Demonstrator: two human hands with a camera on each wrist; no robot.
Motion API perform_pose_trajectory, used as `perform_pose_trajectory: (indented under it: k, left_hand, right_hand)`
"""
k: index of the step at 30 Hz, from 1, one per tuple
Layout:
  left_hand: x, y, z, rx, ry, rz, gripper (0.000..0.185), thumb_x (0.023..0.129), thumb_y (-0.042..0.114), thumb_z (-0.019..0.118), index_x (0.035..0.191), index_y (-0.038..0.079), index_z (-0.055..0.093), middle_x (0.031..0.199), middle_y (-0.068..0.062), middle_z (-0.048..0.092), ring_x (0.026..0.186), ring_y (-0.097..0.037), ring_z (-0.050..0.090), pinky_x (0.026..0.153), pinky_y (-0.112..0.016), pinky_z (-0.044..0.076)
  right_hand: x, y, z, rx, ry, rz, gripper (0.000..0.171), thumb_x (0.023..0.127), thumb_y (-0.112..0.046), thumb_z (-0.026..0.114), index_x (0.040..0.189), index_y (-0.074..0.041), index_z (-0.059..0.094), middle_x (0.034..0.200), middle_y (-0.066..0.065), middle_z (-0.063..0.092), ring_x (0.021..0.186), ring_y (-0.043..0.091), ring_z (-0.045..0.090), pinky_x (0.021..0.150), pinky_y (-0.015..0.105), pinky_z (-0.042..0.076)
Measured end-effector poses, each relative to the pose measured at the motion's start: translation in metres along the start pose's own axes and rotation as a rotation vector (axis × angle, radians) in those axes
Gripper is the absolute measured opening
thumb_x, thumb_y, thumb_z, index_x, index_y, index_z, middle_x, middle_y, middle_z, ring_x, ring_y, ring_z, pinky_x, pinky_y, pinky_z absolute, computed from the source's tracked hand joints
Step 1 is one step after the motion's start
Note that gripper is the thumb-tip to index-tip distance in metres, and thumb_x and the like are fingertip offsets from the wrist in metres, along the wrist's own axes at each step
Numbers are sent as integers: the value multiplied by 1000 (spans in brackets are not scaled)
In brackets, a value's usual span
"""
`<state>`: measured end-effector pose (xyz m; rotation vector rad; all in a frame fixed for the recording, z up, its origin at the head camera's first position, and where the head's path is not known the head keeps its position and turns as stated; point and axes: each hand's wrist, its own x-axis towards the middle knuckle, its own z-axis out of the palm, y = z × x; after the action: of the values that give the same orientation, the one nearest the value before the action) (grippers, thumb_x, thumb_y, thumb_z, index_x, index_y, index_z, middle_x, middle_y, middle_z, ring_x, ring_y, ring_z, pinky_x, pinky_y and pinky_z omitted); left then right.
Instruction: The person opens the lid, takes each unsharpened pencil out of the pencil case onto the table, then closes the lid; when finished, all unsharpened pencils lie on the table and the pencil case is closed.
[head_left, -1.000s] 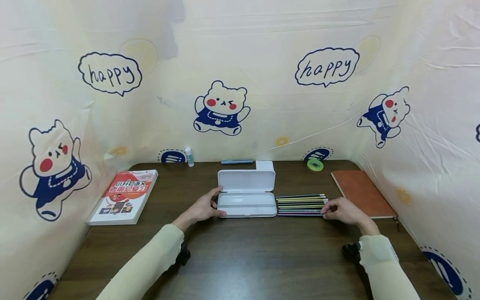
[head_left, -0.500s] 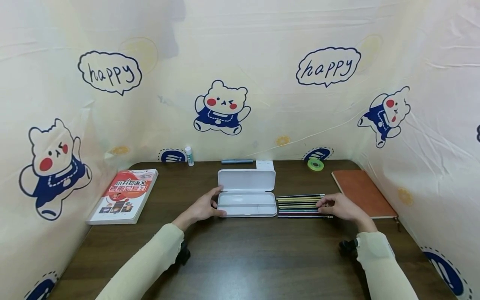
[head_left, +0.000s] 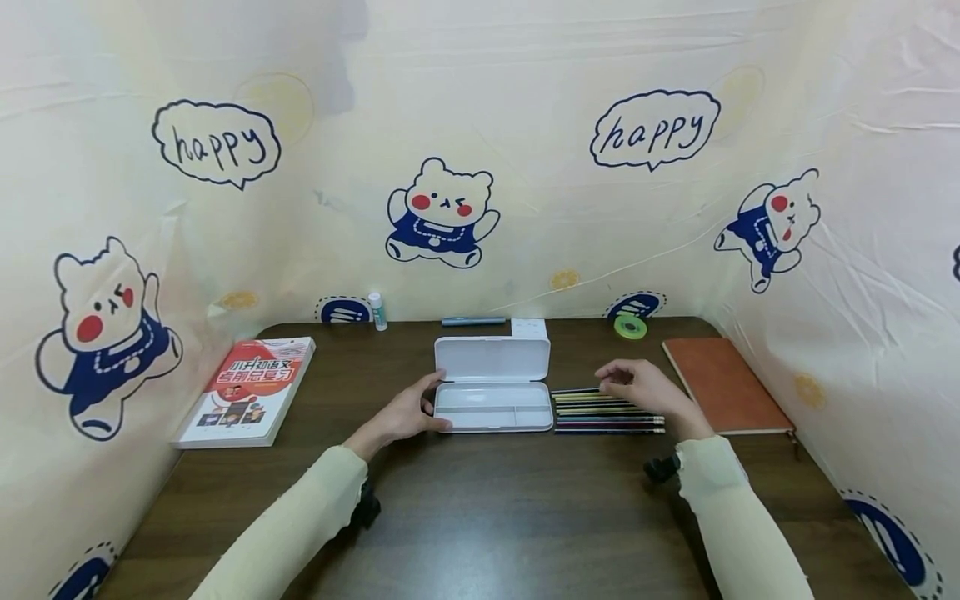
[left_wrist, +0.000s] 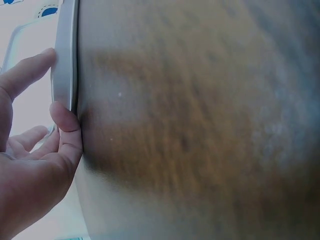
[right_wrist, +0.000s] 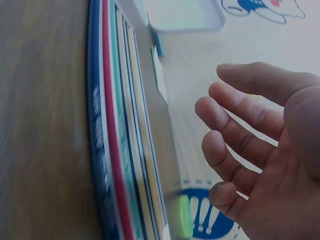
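Observation:
A white pencil case lies with its lid folded back and its compartments bare. My left hand holds the case's left end, thumb at the front corner and forefinger near the hinge. The left wrist view shows the thumb and fingers of that hand against the case's side. Directly right of the case, several pencils lie side by side in a row. Above the back of this row is my right hand. In the right wrist view, its fingers are loosely bent, holding nothing, beside the pencils.
A book lies at the left, and a brown notebook at the right. Along the back edge are a glue stick, a blue pen, a white card and a green tape roll.
My right hand has left the pencils' right ends, moving back and to the left, up over the row. The front pencils' right ends now show. My left hand has stayed at the case.

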<state>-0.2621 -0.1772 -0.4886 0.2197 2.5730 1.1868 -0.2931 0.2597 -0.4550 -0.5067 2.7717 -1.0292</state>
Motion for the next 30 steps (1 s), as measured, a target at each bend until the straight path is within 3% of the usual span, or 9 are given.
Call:
perform_pose_trajectory:
  k: [10, 20, 30]
  left_hand:
    - [0, -1, -1, -23, -3, 3, 96, 81, 21, 84, 158, 23, 27, 151, -10, 44, 92, -18, 53, 78, -30, 44]
    - [0, 1, -1, -31, -6, 4, 95, 81, 17, 84, 158, 22, 28, 151, -11, 45, 92, -18, 53, 77, -30, 44]
    - [-1, -2, -3, -27, -15, 28, 96, 81, 19, 84, 158, 20, 27, 151, -13, 44, 93, -18, 54, 79, -29, 45]
  right_hand:
    - [28, -26, 14, 22, -20, -71, 36, 96, -25, 66, 130, -12, 62, 105, 6, 70, 93, 19, 62, 79, 34, 50]
    - [45, -46, 31, 38, -62, -89, 56, 96, -22, 66, 146, -7, 46, 108, 8, 71, 91, 19, 62, 78, 33, 49]
    - [52, -48, 38, 63, -85, -106, 56, 95, -20, 67, 145, -9, 45, 114, 10, 71, 90, 18, 61, 75, 33, 48]
